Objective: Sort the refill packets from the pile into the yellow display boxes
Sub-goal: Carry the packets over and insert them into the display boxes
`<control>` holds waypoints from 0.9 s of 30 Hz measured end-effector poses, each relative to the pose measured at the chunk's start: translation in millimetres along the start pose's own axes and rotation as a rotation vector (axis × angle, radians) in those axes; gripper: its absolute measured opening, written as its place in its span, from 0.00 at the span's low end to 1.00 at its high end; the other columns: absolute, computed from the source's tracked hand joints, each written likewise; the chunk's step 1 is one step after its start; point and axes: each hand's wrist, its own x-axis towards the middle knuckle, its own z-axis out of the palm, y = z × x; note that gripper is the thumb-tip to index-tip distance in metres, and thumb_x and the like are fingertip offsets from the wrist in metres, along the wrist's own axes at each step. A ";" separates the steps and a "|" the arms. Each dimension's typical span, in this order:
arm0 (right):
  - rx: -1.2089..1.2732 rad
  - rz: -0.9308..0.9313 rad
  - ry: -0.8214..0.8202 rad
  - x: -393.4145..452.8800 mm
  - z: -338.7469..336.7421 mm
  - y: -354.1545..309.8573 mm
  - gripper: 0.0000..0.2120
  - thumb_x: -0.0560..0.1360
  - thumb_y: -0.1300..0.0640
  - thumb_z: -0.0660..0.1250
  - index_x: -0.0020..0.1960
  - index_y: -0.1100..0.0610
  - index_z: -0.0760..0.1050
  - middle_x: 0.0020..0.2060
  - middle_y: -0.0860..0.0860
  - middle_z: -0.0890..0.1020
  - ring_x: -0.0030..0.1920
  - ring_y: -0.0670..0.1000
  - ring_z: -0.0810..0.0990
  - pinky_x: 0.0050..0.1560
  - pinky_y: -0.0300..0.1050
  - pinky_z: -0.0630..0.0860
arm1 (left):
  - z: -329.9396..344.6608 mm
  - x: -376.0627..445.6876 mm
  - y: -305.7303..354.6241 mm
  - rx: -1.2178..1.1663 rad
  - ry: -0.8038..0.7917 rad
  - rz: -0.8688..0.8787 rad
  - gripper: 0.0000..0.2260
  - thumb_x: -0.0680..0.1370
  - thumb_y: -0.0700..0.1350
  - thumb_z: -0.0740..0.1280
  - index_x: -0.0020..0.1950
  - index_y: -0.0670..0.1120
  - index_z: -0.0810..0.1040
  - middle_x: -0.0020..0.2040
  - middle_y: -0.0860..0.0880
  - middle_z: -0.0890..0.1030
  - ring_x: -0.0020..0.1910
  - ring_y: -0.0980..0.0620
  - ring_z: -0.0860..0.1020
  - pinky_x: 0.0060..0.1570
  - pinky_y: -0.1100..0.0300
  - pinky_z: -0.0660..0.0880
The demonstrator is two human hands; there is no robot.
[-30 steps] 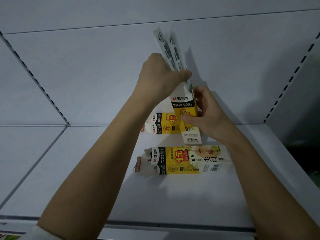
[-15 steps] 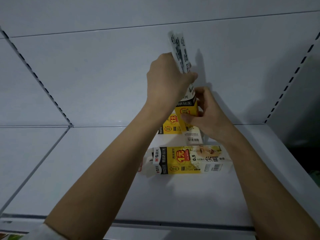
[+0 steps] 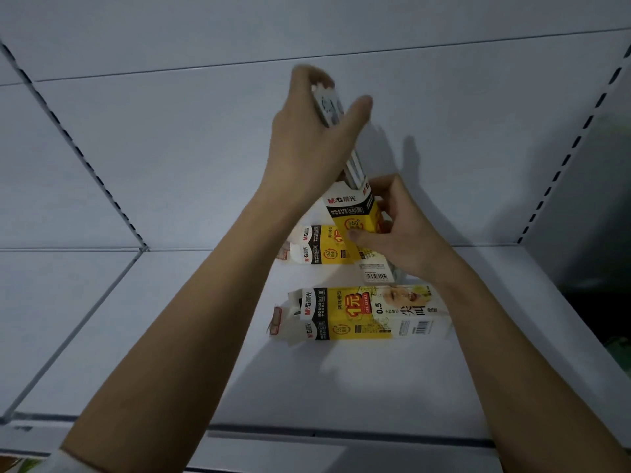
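Head view showed a white shelf (image 3: 341, 387) w/ pale back panels and slotted uprights at both sides, both bare forearms reaching up over it. Nearest of the yellow display boxes, the front box (image 3: 368, 312), lay on its side on the shelf, flaps open at its left end, barcode toward the right. Behind it, closer to the back panel, a rear box (image 3: 317, 249) also lay on its side, partly hidden by the left forearm. Between and above them the held box (image 3: 355, 213) stood tilted, open top up, bottom end w/ barcode pointing down toward the front box; whether it touched the shelf was unclear. Right hand (image 3: 399, 230) was closed around that box's lower half, thumb pressed on the yellow front face. Left hand (image 3: 314, 138) was curled around the refill packets (image 3: 329, 109), fingers over their top end, thumb spread to the right; the packets' lower ends sat inside the held box's opening. Packet count was blurred, approx two.
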 end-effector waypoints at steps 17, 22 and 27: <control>0.009 0.001 0.012 -0.5 0.8 0.5 0.24 0.72 0.62 0.76 0.58 0.44 0.68 0.59 0.46 0.77 0.62 0.49 0.77 0.58 0.50 0.79 | 7.3 -17.6 -22.2 0.103 0.046 0.139 0.05 0.81 0.48 0.65 0.54 0.48 0.75 0.51 0.54 0.77 0.47 0.61 0.78 0.43 0.67 0.77; -0.006 0.004 0.022 0.0 1.5 0.4 0.23 0.72 0.61 0.76 0.57 0.43 0.68 0.58 0.47 0.78 0.60 0.51 0.78 0.59 0.54 0.79 | 3.5 -19.5 -36.2 0.150 -0.042 0.054 0.05 0.77 0.41 0.69 0.43 0.49 0.82 0.39 0.60 0.80 0.39 0.61 0.81 0.40 0.69 0.78; 0.001 0.003 0.031 0.2 1.6 -0.4 0.23 0.72 0.61 0.76 0.56 0.43 0.68 0.57 0.48 0.79 0.59 0.51 0.80 0.59 0.56 0.80 | 3.0 -24.0 -39.7 0.151 -0.146 0.055 0.11 0.81 0.50 0.66 0.50 0.45 0.84 0.41 0.54 0.83 0.36 0.60 0.79 0.34 0.71 0.74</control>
